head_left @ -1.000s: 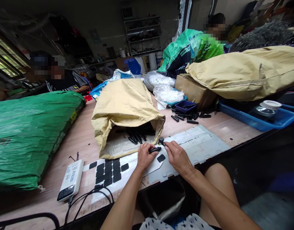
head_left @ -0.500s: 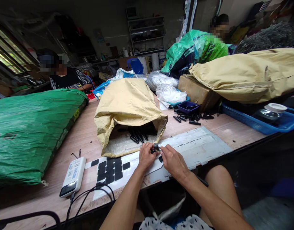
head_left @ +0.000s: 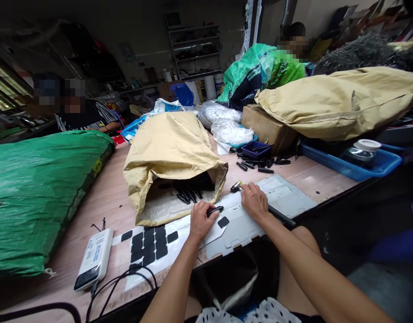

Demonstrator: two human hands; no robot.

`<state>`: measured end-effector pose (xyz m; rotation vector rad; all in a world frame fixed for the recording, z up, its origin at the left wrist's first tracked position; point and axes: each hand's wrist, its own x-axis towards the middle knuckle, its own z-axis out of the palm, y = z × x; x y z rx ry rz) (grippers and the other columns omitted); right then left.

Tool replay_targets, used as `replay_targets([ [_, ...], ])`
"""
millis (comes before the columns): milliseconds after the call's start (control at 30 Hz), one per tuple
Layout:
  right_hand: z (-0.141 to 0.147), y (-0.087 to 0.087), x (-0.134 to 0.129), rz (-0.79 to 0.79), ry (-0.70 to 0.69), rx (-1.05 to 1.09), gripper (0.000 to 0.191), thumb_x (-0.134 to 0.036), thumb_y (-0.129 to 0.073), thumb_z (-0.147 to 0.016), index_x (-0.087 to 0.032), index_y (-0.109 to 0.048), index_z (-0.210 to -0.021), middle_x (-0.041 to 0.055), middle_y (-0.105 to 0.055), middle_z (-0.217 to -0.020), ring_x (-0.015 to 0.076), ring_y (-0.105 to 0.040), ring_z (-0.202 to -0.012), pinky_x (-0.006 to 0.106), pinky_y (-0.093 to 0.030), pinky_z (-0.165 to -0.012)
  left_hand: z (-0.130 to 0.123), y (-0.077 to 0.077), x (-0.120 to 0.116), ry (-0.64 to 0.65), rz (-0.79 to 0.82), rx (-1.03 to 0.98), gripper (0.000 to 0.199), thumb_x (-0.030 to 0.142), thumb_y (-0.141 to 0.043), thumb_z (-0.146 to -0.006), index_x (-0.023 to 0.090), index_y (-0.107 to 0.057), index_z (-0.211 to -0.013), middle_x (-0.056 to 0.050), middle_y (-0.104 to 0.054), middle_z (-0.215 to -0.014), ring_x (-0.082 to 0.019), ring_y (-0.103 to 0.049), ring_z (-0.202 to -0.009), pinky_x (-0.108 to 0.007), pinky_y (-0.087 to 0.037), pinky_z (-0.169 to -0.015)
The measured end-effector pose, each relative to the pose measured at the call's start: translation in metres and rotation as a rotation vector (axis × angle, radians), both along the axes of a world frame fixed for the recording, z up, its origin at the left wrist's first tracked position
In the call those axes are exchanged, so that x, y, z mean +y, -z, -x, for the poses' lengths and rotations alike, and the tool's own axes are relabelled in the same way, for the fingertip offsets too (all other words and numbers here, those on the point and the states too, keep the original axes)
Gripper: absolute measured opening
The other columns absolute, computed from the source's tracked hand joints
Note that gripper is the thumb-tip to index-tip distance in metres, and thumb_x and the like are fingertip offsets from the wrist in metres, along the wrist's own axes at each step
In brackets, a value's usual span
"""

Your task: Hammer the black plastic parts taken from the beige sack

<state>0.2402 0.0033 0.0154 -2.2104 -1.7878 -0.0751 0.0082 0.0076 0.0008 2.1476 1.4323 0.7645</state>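
Note:
My left hand (head_left: 202, 220) is closed on a slim black pen-like tube (head_left: 215, 210), held just in front of the open mouth of a tan sack (head_left: 173, 143). Inside that mouth lie more black tubes (head_left: 189, 190). A small hammer (head_left: 236, 186) with a yellow-and-black head is in the grip of my right hand (head_left: 255, 202). Its black handle (head_left: 282, 217) sticks out behind the hand, toward the table's front edge. Below both hands lies a pale grey board (head_left: 277, 190). One black rounded-square sticker (head_left: 223, 222) is near my left hand, and several more (head_left: 149, 244) sit on a white sheet.
A white power bank (head_left: 94, 260) with black cables lies at left, beside a big green sack (head_left: 41, 193). Loose black tubes (head_left: 265, 170) surround a small purple tray (head_left: 256, 149). A blue basket (head_left: 344, 163) holds a jar at right. Two people sit across the table.
My right hand has moved right and away from the left with the hammer, whose head was over the left fingers before. The left hand still holds the black tube. The view has shifted slightly.

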Motion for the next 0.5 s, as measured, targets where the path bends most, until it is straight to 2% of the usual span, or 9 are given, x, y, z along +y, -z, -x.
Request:
replay_targets([
  [167,0.007,0.012,0.001,-0.069,0.002,-0.086,0.026,-0.029,-0.044,-0.101,-0.018,-0.064,-0.113,0.0121,-0.062,-0.109,0.0243,-0.051,-0.101,0.037,-0.029,-0.081,0.001,0.000,0.000,0.020,-0.039,0.032,0.019,0.037,-0.057,-0.098,0.022,-0.070,-0.096,-0.004,-0.067,-0.096,-0.024,-0.054,-0.094,-0.039,-0.042,-0.088],
  [300,0.008,0.010,0.002,-0.053,0.005,-0.065,0.026,-0.030,-0.043,-0.101,-0.017,-0.062,-0.113,0.0128,-0.061,-0.111,0.0250,-0.050,-0.102,0.038,-0.028,-0.082,0.000,-0.001,0.003,0.017,-0.054,0.082,0.035,0.039,-0.041,-0.104,0.022,-0.067,-0.089,-0.005,-0.065,-0.091,-0.023,-0.054,-0.090,-0.039,-0.041,-0.087],
  [400,0.008,0.006,0.003,-0.037,0.019,-0.044,0.027,-0.029,-0.043,-0.100,-0.016,-0.061,-0.115,0.0141,-0.061,-0.113,0.0258,-0.051,-0.104,0.038,-0.029,-0.083,-0.001,-0.005,0.002,0.006,-0.037,0.075,0.041,0.040,-0.036,-0.104,0.022,-0.063,-0.080,-0.006,-0.064,-0.087,-0.023,-0.055,-0.088,-0.039,-0.042,-0.088],
  [500,0.009,0.004,0.003,-0.021,0.020,-0.027,0.028,-0.030,-0.044,-0.099,-0.016,-0.062,-0.115,0.0148,-0.060,-0.114,0.0263,-0.051,-0.104,0.039,-0.030,-0.084,-0.005,-0.017,-0.015,-0.032,0.035,-0.062,0.033,0.044,-0.040,-0.103,0.023,-0.064,-0.095,-0.006,-0.068,-0.093,-0.024,-0.059,-0.093,-0.039,-0.045,-0.091],
])
